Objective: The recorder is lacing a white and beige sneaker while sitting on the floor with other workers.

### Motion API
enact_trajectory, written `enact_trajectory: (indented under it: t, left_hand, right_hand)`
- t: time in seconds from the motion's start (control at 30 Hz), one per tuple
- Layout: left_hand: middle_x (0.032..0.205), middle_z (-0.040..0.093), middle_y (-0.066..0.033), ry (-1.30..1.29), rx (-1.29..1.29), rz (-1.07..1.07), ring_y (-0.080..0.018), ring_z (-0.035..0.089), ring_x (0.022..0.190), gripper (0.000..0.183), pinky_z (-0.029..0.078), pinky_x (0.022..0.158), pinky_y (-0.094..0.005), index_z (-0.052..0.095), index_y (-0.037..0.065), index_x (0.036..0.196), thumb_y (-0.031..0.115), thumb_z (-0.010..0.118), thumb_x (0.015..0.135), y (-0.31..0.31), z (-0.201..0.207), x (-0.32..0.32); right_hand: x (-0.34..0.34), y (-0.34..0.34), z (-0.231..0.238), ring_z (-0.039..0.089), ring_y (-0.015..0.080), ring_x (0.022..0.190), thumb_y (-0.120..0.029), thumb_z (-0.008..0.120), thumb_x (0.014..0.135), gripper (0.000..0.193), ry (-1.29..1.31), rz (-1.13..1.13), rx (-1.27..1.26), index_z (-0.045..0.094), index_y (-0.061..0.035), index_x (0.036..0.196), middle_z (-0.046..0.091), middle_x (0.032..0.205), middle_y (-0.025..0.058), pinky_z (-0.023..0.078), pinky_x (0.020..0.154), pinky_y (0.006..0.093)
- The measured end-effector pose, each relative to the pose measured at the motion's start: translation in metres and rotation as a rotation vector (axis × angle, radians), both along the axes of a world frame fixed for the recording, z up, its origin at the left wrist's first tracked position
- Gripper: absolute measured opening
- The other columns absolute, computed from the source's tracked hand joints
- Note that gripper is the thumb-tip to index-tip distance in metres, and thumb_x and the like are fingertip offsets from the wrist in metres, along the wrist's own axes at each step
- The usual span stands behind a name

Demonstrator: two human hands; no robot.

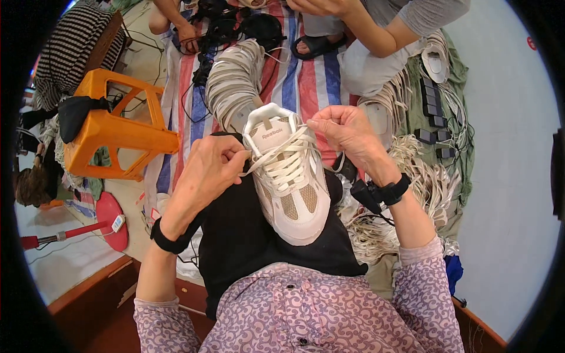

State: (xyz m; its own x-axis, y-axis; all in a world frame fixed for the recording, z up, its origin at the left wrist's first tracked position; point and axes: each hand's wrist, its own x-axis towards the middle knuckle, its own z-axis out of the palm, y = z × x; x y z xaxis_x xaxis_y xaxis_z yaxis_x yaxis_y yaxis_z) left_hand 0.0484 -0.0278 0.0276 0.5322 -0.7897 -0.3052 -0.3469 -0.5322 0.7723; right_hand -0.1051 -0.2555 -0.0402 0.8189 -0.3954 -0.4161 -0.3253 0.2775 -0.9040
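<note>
In the head view, the shoe (pixel 303 220) lies on the black trousers (pixel 226 235) between the two sets of fingers, with the toe toward the wearer and the collar away. The left hand (pixel 215 162) pinches the lace (pixel 288 176) between thumb and forefinger at the shoe's left edge. The right hand (pixel 353 135) pinches it near the top eyelets, beside the collar.

Good practice, as a judgement: draw both ends evenly — outward from the tongue, not upward — so that the crossed rows between the fingers lie flat. The upper crossing looks looser than the rows below it; take up slack from the toe end first. Hold the strands untwisted, and steady the shoe against the lap, since neither hand appears to grip its body.

Writing: the tongue patch (pixel 272 135), between the fingertips and nearer the left ones, bears one short printed word, a maker's mark by its look. A small white device (pixel 118 223), well left of the left fingers, shows markings too small to read. A red mark (pixel 531 43) on the wall, far right of the right fingers, is likewise illegible.
</note>
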Motion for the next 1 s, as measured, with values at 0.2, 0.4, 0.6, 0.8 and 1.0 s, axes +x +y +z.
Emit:
enact_trajectory:
  t: [0.2, 0.4, 0.6, 0.8, 1.0]
  left_hand:
    - [0.063, 0.064, -0.0101, 0.05, -0.02, 0.076, -0.0164, 0.068, 0.057, 0.019, 0.052, 0.054, -0.0261, 0.063, -0.008, 0.081, 0.01, 0.061, 0.087, 0.001, 0.001, -0.002]
    - [0.064, 0.064, -0.0096, 0.091, -0.012, 0.101, -0.0152, 0.067, 0.056, 0.018, 0.052, 0.053, -0.0263, 0.063, -0.008, 0.081, 0.009, 0.061, 0.086, 0.001, -0.001, 0.003]
    - [0.067, 0.062, -0.0029, 0.076, -0.04, 0.079, -0.0094, 0.062, 0.056, 0.015, 0.048, 0.051, -0.0229, 0.063, -0.005, 0.084, 0.008, 0.06, 0.089, 0.0, -0.014, 0.003]
    - [0.066, 0.064, -0.0049, -0.001, -0.04, 0.058, -0.0093, 0.061, 0.054, 0.021, 0.048, 0.048, -0.0236, 0.065, -0.005, 0.082, 0.015, 0.064, 0.089, -0.004, -0.024, 0.004]
    - [0.057, 0.062, -0.0133, -0.007, -0.112, 0.091, -0.0191, 0.064, 0.046, 0.021, 0.05, 0.047, -0.0306, 0.065, -0.007, 0.077, 0.011, 0.062, 0.085, -0.004, -0.021, 0.001]
  right_hand:
    - [0.001, 0.01, 0.005, 0.043, 0.0016, 0.043, -0.019, 0.076, 0.086, 0.016, 0.001, -0.022, 0.071, 0.07, -0.0047, 0.085, 0.056, 0.061, -0.0054, 0.03, 0.037, 0.019]
    - [0.01, -0.002, 0.017, 0.048, 0.0038, 0.052, -0.013, 0.075, 0.084, 0.011, 0.054, 0.112, -0.054, 0.07, -0.0032, 0.083, 0.059, 0.065, -0.0032, 0.035, 0.043, 0.0222]
    - [0.036, 0.004, 0.015, 0.06, 0.0155, 0.059, -0.012, 0.07, 0.076, 0.013, -0.045, 0.252, -0.504, 0.069, 0.0011, 0.077, 0.066, 0.066, 0.0083, 0.046, 0.056, 0.0298]
    - [0.044, 0.011, 0.043, 0.056, 0.0263, 0.087, -0.009, 0.074, 0.074, 0.011, -0.342, 0.28, -1.131, 0.073, -0.0061, 0.084, 0.062, 0.083, 0.0052, 0.044, 0.08, 0.0386]
    - [0.063, 0.047, 0.028, 0.051, 0.0241, 0.096, -0.007, 0.073, 0.073, 0.01, -0.335, 0.572, -1.044, 0.071, -0.0071, 0.082, 0.061, 0.093, 0.0027, 0.035, 0.087, 0.0381]
